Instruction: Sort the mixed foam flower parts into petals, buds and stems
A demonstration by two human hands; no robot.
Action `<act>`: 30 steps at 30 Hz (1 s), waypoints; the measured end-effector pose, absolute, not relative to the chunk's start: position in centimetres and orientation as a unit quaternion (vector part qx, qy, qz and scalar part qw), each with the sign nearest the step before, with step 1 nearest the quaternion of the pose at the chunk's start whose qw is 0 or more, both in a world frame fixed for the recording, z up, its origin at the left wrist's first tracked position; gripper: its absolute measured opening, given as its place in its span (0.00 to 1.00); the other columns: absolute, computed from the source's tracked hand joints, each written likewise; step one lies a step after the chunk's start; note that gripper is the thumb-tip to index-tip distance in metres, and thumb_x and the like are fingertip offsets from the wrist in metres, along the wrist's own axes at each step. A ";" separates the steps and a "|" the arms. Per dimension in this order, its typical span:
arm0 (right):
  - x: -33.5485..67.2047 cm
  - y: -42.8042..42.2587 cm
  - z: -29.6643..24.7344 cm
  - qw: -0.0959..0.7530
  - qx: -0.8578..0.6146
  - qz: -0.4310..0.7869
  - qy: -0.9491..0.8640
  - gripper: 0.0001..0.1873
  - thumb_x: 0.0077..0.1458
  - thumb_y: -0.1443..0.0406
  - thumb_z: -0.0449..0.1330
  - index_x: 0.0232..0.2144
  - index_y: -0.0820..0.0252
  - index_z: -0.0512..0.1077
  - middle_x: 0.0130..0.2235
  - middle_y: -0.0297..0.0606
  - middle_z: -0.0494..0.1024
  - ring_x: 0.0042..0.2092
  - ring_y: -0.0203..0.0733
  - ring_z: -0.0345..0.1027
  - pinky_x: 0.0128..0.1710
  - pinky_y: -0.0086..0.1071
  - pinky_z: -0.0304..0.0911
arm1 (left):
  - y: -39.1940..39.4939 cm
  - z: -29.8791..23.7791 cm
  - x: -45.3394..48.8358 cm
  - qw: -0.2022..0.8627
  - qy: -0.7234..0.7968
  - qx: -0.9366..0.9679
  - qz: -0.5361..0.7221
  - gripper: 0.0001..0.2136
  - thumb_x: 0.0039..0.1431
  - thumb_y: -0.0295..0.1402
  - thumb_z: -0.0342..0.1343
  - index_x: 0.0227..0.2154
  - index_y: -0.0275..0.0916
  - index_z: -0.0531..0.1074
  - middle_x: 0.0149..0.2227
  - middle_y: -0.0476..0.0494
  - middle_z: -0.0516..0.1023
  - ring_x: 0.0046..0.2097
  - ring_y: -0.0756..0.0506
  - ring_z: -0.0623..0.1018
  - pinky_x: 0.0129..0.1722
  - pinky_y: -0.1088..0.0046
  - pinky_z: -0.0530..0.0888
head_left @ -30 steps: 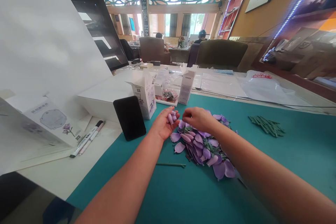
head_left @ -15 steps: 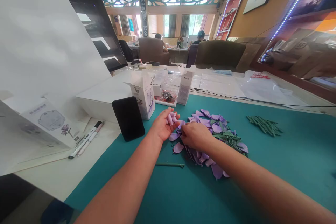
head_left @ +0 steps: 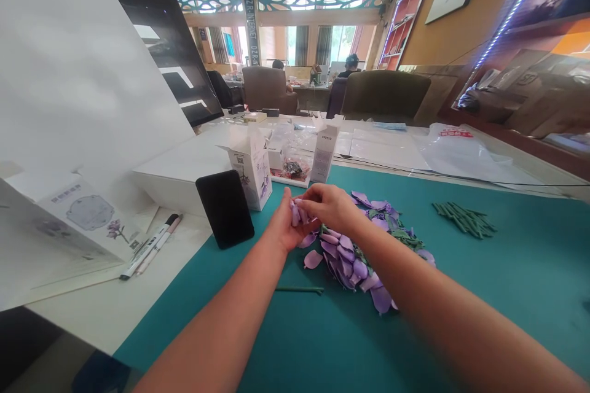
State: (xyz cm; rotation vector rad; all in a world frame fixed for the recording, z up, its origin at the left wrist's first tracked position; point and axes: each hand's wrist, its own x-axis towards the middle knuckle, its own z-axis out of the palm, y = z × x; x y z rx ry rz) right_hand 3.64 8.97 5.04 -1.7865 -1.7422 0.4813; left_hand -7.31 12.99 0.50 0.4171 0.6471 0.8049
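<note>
Head view: your left hand [head_left: 286, 228] is curled around a small bunch [head_left: 296, 215] of purple petals, thumb and fingers closed on it so the petal tips stick up out of the fist. Your right hand [head_left: 328, 206] has its fingertips [head_left: 300, 201] pinched onto the top of that same bunch, so both hands grip it together (the wrists nearly touch). The bunch sits just above the left edge of the pile [head_left: 362, 252] of loose purple petals, and your right forearm crosses over the pile's near side.

The pile lies on the teal mat [head_left: 507, 295], with green bits mixed into its far right part. A single green stem [head_left: 299, 288] lies flat on the mat just left of the pile and nearer to you. A heap of green stems [head_left: 465, 219] lies well to the right of the pile. A black phone [head_left: 225, 209] stands propped up to the left of the pile, and an open white box [head_left: 252, 167] stands just behind the phone. Two pens [head_left: 150, 247] lie far left of the pile, off the mat.
</note>
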 end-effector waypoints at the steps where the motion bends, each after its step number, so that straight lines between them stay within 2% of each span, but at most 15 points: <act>1: 4.0 8.9 5.0 0.292 -0.677 0.168 -0.654 0.09 0.52 0.61 0.55 0.28 0.58 0.72 0.30 0.33 0.78 0.32 0.35 0.67 0.28 0.26 0.55 | 13.0 0.6 -7.3 0.846 0.315 0.193 0.384 0.22 0.61 0.50 0.42 0.26 0.35 0.68 0.18 0.47 0.70 0.22 0.48 0.74 0.24 0.71 0.76; 3: 5.0 8.6 4.9 0.254 -0.699 0.130 -0.656 0.10 0.53 0.61 0.54 0.28 0.58 0.73 0.30 0.33 0.77 0.31 0.35 0.66 0.27 0.27 0.54 | 12.9 0.7 -7.4 0.837 0.333 0.186 0.393 0.21 0.62 0.49 0.43 0.28 0.35 0.68 0.21 0.45 0.72 0.25 0.47 0.76 0.23 0.71 0.76; 8: 7.0 7.0 4.1 0.035 -0.701 0.083 -0.708 0.06 0.49 0.62 0.58 0.29 0.57 0.74 0.33 0.37 0.78 0.34 0.39 0.68 0.27 0.28 0.52 | 12.9 0.9 -7.5 0.811 0.359 0.189 0.420 0.15 0.58 0.45 0.53 0.34 0.36 0.67 0.26 0.45 0.73 0.27 0.46 0.78 0.21 0.72 0.77; 11: 6.7 6.2 3.3 -0.028 -0.687 0.044 -0.725 0.11 0.51 0.58 0.59 0.32 0.59 0.74 0.37 0.42 0.78 0.40 0.44 0.68 0.31 0.30 0.54 | 12.9 0.9 -7.5 0.806 0.360 0.192 0.429 0.11 0.57 0.40 0.57 0.33 0.36 0.67 0.26 0.46 0.73 0.27 0.47 0.78 0.20 0.73 0.77; 15: 6.0 6.1 2.4 -0.057 -0.680 0.010 -0.731 0.15 0.55 0.56 0.54 0.35 0.61 0.73 0.39 0.47 0.77 0.42 0.48 0.68 0.35 0.34 0.57 | 12.9 0.9 -7.4 0.803 0.361 0.195 0.433 0.09 0.56 0.36 0.58 0.31 0.36 0.67 0.27 0.45 0.73 0.28 0.47 0.78 0.21 0.74 0.77; 23: 5.6 6.0 1.3 -0.066 -0.675 -0.018 -0.734 0.17 0.55 0.59 0.52 0.41 0.64 0.71 0.42 0.52 0.75 0.45 0.53 0.66 0.38 0.38 0.58 | 12.8 0.9 -7.3 0.806 0.361 0.197 0.426 0.07 0.56 0.34 0.58 0.32 0.36 0.68 0.28 0.45 0.73 0.28 0.47 0.78 0.20 0.75 0.76; 30: 6.0 6.5 0.9 -0.056 -0.675 0.012 -0.736 0.15 0.54 0.59 0.53 0.40 0.62 0.70 0.42 0.49 0.75 0.44 0.49 0.67 0.36 0.35 0.56 | 12.8 1.1 -7.3 0.804 0.360 0.200 0.429 0.06 0.58 0.33 0.56 0.31 0.36 0.68 0.28 0.45 0.73 0.28 0.47 0.78 0.20 0.75 0.76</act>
